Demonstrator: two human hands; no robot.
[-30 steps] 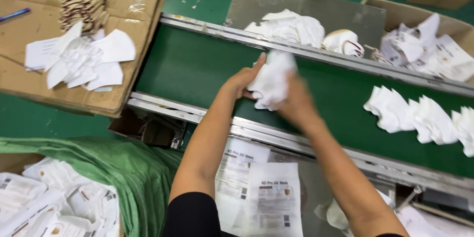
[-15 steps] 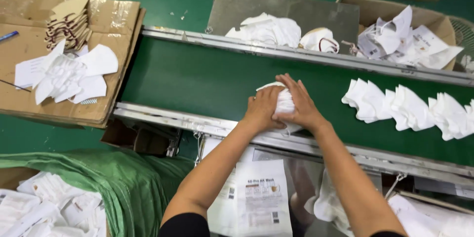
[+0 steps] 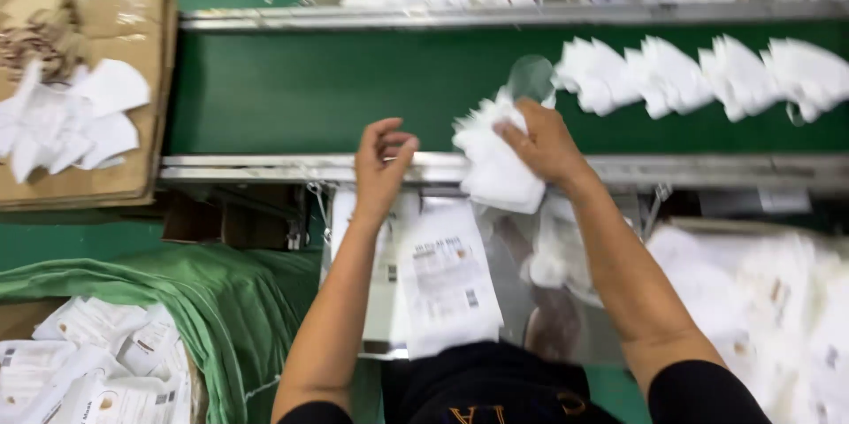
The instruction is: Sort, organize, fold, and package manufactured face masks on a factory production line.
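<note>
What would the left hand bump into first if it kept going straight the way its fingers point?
Probably the metal rail just ahead of the left hand, then the green belt; depth is hard to judge.

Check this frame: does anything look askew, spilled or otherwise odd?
Nothing looks damaged or spilled. The right hand holds a white folded mask over the near rail of the green conveyor belt. The left hand is empty. The only untidy spot is the loose white pieces scattered on the cardboard.

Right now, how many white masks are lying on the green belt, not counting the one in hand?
4, in a row on the conveyor belt at the right: masks at and. They overlap, and blur may hide more.
</note>
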